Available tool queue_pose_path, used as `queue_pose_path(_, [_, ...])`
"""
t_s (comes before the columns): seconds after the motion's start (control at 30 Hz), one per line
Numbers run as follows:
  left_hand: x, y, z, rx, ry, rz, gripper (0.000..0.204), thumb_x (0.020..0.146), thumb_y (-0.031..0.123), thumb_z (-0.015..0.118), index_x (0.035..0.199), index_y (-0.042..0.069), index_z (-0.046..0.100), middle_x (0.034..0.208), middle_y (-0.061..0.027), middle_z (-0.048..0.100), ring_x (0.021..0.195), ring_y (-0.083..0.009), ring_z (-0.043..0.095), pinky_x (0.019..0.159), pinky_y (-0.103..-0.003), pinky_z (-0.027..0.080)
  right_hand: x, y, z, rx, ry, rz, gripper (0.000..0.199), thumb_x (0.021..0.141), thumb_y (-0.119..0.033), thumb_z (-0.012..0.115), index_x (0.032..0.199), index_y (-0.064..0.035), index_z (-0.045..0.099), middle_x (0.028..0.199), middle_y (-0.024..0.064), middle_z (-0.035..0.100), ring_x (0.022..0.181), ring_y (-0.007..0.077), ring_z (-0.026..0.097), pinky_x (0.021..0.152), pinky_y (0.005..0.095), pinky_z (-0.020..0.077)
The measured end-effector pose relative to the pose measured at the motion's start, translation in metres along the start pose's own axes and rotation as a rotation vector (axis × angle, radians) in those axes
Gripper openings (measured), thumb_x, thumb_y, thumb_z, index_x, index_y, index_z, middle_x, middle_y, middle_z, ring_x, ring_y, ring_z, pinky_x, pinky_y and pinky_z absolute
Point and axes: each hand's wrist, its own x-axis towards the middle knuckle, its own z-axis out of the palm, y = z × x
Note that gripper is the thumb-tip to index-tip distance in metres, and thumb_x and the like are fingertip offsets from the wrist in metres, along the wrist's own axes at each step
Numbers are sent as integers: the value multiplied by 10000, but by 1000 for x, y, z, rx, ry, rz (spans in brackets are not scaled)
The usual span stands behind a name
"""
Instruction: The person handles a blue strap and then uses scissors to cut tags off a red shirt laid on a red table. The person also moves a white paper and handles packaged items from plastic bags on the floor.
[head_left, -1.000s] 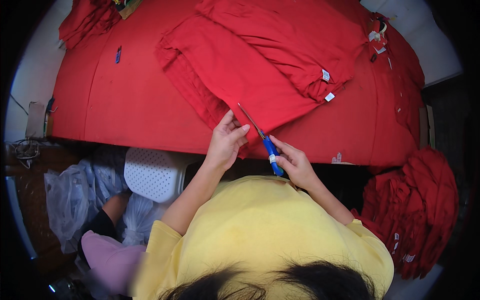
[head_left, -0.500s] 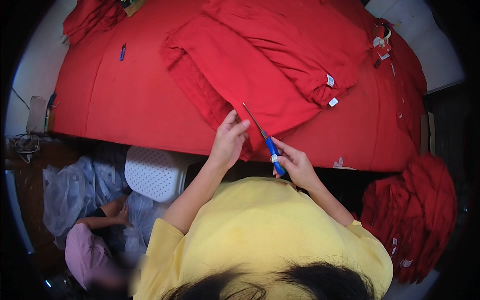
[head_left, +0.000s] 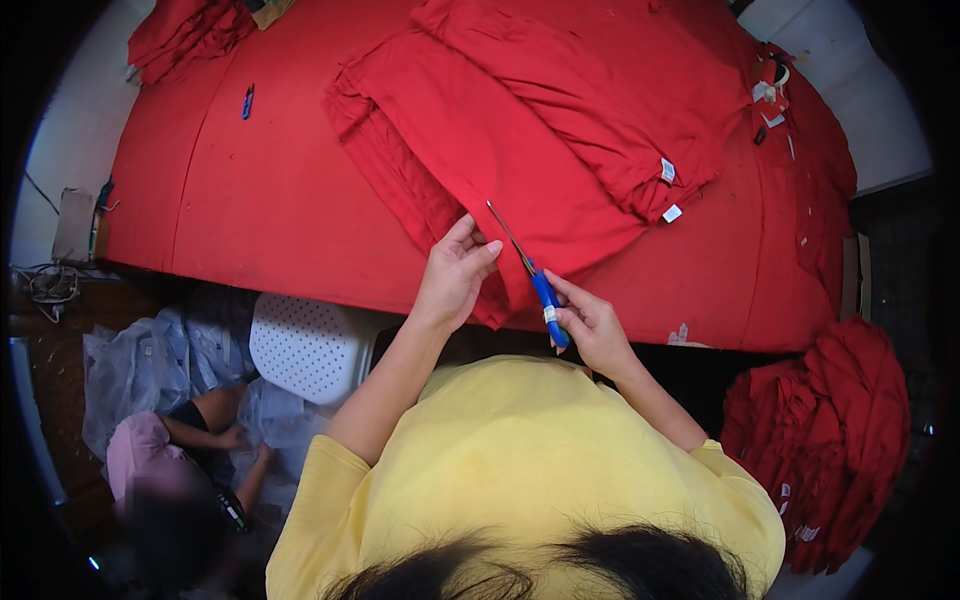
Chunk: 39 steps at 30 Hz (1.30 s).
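Observation:
A red garment (head_left: 560,205) lies spread and folded on the red-covered table, its near corner hanging at the front edge. My left hand (head_left: 455,275) is closed on the garment's near edge, thumb over the cloth. In my right hand (head_left: 592,330) is a blue-handled tool (head_left: 547,300) with a long thin metal blade. That blade points away from me, over the cloth and just right of my left fingertips. It is too thin here to tell its exact kind. Beyond lies more bunched red cloth (head_left: 600,90) with white labels (head_left: 667,170).
A small blue tool (head_left: 247,102) lies on the red table cover (head_left: 270,200). Red cloth heaps (head_left: 820,440) sit at the right. Below the table's left front stands a white perforated plastic stool or basket (head_left: 305,345). Beside clear plastic bags (head_left: 140,365), another person in a pink sleeve (head_left: 140,450) works low down.
My hands and the blue-handled tool hold nearly the same place. The other person at lower left has leaned further into view, with both hands now showing at the plastic bags.

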Motion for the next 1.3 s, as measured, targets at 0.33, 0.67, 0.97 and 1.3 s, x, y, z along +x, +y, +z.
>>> queue_pose_path(0.33, [2, 3, -3, -5, -41, -10, 469, 865, -10, 571, 1314, 68, 461, 1085, -46, 584, 966, -135, 585, 864, -287, 481, 16, -4, -2, -47, -11, -49, 486, 911, -75, 527, 1384, -65, 418, 1043, 93, 590, 742, 105, 571, 583, 260, 516])
queue_pose_path(0.67, [17, 11, -13, -2, -7, 29, 459, 844, -79, 535, 1279, 48, 466, 1215, -87, 558, 1113, -182, 546, 954, -332, 437, 29, -9, 6, -277, 38, -228, 489, 911, -103, 544, 1381, -60, 418, 1015, 91, 589, 760, 109, 574, 572, 269, 518])
queue_pose_path(0.97, [30, 13, -27, -117, 2, 41, 484, 838, -91, 518, 1296, 50, 447, 1225, -88, 555, 1115, -185, 546, 973, -342, 425, 40, -4, 3, -91, -21, -55, 503, 913, -116, 547, 1391, -58, 400, 992, 76, 587, 723, 110, 575, 556, 257, 510])
queue_pose_path(1.3, [35, 25, -26, -37, 34, 10, 506, 834, -101, 531, 1310, 45, 438, 1252, -87, 538, 1164, -195, 515, 1003, -336, 400, 64, -15, 11, -114, -19, -135, 502, 915, -109, 539, 1392, -48, 396, 1024, 78, 587, 741, 102, 575, 577, 246, 502])
